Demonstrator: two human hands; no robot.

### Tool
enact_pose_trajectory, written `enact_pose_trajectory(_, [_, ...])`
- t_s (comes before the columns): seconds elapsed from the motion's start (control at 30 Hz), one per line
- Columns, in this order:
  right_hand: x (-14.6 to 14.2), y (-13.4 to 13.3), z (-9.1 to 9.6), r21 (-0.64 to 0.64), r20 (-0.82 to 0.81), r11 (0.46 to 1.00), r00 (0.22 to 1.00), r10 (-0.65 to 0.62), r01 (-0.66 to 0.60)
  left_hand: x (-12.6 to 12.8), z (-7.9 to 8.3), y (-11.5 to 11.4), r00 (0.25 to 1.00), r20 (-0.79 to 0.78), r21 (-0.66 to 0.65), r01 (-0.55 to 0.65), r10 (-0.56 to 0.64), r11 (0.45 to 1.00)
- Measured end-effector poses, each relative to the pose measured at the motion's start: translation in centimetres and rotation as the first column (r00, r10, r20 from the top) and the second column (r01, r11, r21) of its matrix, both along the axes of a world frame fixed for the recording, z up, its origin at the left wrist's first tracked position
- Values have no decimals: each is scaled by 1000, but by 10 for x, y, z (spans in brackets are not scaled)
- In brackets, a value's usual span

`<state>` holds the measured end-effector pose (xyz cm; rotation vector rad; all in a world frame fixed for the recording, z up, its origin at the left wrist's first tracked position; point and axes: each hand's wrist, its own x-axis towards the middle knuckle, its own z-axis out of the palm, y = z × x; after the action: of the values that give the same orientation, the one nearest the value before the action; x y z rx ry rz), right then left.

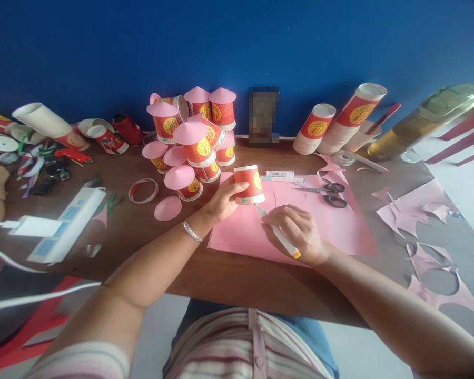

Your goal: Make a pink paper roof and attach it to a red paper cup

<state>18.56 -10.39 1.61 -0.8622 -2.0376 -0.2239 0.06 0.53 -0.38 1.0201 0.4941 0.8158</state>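
My left hand (223, 200) is closed round a red paper cup (249, 183) with a yellow emblem, standing upside down on a pink paper sheet (332, 226). My right hand (300, 231) grips a white pen with an orange end (278, 234), its tip touching the sheet at the cup's rim. A silver bracelet (192, 231) sits on my left wrist.
Behind the cup is a pile of red cups with pink cone lids (193, 139). Scissors (329, 193), a white marker (280, 174), a tape roll (345, 157) and stacked cups (339, 126) lie to the right. A pink disc (168, 208), a ring (142, 190) and a power strip (65, 223) lie left. Cut pink scraps (430, 247) lie far right.
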Motion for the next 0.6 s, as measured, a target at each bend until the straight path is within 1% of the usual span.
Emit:
enact_pose_trajectory(0.1, [0, 0, 1, -10, -23, 1000, 999, 25, -25, 1, 1, 1, 999, 49, -20, -6, 7, 1000])
enact_pose_trajectory(0.2, [-1, -1, 2, -31, -66, 994, 993, 102, -104, 0, 3, 0, 997, 71, -43, 0, 3, 999])
enact_pose_trajectory(0.37, [-7, -3, 2, -105, -84, 973, 977, 198, -206, 0, 6, 0, 999, 53, -55, 9, -6, 998])
enact_pose_trajectory(0.5, [-10, -4, 1, -128, -87, 962, 969, 230, -240, -1, 3, 0, 999, 40, -46, 19, -17, 999])
enact_pose_trajectory(0.6, [-11, -4, 2, -130, -84, 957, 965, 249, -258, -2, 1, -1, 999, 0, -32, 39, -39, 999])
